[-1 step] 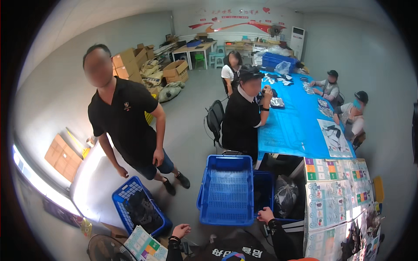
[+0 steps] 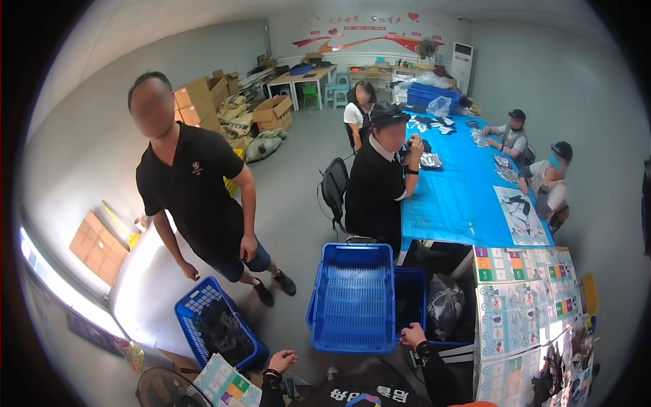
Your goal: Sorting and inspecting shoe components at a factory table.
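My left hand [image 2: 283,361] is held low in front of my body, its fingers loosely curled and apart, with nothing in it. To its right, my right hand [image 2: 412,335] is by the lower right corner of an empty blue plastic basket [image 2: 352,292]. Its fingers are half bent and hold nothing; whether they touch the basket's rim I cannot tell. That basket sits tilted over other blue crates [image 2: 411,298]. Left of my left hand stands another blue basket [image 2: 254,353] with dark items [image 2: 220,325] inside.
A person in black [image 2: 196,183] stands at the left. Several people sit around a blue-covered table [image 2: 441,197]. A clear bag of dark items [image 2: 445,308] lies under its near end. Printed sheets [image 2: 512,319] cover a surface at my right; a fan [image 2: 169,388] is at lower left.
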`<state>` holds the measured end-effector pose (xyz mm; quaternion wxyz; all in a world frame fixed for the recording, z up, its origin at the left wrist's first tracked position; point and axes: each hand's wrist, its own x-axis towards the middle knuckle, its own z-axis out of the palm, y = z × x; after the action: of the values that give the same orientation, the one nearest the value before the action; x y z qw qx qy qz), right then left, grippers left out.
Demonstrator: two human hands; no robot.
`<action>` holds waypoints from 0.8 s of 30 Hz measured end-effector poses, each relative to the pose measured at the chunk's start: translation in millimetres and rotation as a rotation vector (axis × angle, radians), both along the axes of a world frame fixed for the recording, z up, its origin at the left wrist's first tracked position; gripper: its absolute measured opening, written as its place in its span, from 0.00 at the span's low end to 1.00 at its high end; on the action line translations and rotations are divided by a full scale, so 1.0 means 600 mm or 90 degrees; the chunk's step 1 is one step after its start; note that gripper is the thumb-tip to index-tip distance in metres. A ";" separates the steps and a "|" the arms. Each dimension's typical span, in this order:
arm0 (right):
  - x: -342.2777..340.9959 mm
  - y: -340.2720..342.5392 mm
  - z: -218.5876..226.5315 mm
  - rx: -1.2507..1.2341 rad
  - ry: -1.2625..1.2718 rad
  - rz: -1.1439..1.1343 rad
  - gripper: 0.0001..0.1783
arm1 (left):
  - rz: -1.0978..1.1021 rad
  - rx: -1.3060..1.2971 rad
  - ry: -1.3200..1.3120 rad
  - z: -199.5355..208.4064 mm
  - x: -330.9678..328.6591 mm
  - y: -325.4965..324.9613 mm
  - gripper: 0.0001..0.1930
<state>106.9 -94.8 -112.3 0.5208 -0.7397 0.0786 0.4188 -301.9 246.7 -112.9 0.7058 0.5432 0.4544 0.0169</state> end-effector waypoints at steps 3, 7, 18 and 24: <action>-0.012 0.088 0.044 0.109 0.133 0.159 0.35 | -0.021 -0.003 0.020 -0.004 0.021 0.008 0.16; -0.186 0.251 0.436 0.590 0.213 0.721 0.33 | -0.072 0.021 0.021 -0.012 0.017 -0.009 0.18; -0.135 0.177 0.415 0.125 -0.525 0.630 0.46 | 0.077 -0.379 -0.492 0.334 0.187 -0.052 0.29; -0.155 0.156 0.534 0.294 -0.748 0.691 0.42 | -0.098 -0.409 -0.402 0.338 0.297 -0.123 0.31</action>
<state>13.7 -1.1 208.0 0.3412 -0.6477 -0.6613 0.1633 -124.0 173.1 90.0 0.9417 0.2972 0.1574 -0.0127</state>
